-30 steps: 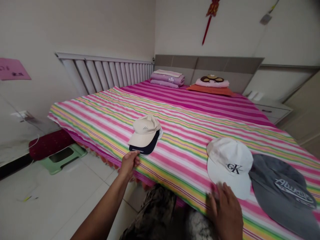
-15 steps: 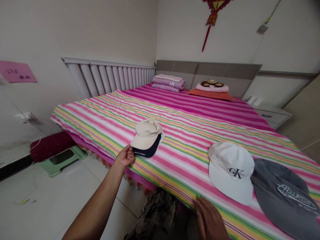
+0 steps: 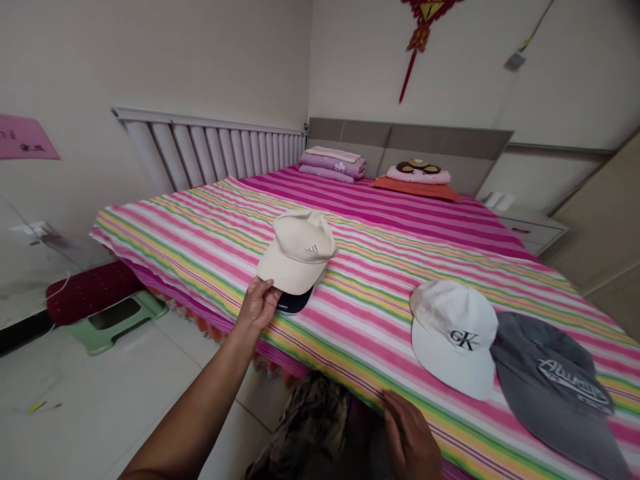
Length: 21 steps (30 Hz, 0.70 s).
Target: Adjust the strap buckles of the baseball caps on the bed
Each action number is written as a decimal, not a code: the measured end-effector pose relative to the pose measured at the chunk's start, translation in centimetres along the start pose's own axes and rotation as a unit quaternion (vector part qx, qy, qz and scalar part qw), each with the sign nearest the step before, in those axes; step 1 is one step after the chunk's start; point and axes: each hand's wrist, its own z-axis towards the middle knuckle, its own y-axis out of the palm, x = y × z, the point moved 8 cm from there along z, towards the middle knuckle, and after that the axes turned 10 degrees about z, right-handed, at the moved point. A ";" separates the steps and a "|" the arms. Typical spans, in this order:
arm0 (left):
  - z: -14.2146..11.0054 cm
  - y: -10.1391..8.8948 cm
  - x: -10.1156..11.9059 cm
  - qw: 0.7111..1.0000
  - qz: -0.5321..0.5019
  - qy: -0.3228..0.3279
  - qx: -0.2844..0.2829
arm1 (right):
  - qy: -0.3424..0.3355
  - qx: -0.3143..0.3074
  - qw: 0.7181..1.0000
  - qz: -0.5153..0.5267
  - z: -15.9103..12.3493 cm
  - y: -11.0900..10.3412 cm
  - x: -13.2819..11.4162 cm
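My left hand pinches the brim of a beige baseball cap with a small metal logo on its front. The cap is raised over a navy cap, whose dark brim shows beneath it on the bed. My right hand lies on the bed's near edge with its fingers stretched out, holding nothing. Beyond it rests a white cap with black letters. A grey cap with white script touches the white one on its right.
A striped sheet covers the bed's near part. Folded purple bedding and a pink pillow lie by the headboard. On the left are a radiator, a green stool and a maroon cushion. A nightstand stands at right.
My left hand has lifted the beige cap by its brim off the navy cap, up and slightly right. My right hand stays on the bed edge. The view has shifted slightly.
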 end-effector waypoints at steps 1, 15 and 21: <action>-0.5 0.7 -0.1 1.000 0.001 0.007 -0.029 | 0.035 0.000 0.999 0.034 0.1 0.1 0.3; -16.4 2.9 -14.4 0.907 -0.001 -0.322 -0.272 | 0.400 0.140 0.555 0.716 7.1 -0.3 4.3; -15.2 2.1 -13.3 0.890 0.001 -0.347 -0.295 | 0.417 0.072 0.557 0.715 5.2 -0.3 3.5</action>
